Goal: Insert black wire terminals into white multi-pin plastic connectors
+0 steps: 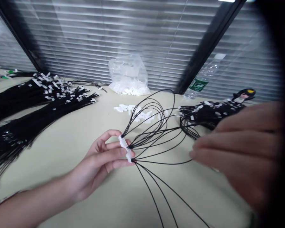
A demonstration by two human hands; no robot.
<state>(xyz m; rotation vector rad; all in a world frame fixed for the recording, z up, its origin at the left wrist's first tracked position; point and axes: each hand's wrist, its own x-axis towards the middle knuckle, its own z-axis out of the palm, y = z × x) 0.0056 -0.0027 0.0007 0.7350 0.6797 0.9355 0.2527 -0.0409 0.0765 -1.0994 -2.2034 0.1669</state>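
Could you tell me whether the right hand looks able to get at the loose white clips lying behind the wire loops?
Probably yes: the right hand holds nothing visible, and only thin black wires arch before the white clips.

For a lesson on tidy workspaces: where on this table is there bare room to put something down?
Bare table lies between the long black wire bundles and the left hand. Crowded: white clips by the plastic bag, and looping wires towards the right hand.

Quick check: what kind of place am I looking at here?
Probably a small wire-assembly bench in an office-like room: bundles of black wires on the table, a bag of white connectors, window blinds behind. The left hand holds white connectors.
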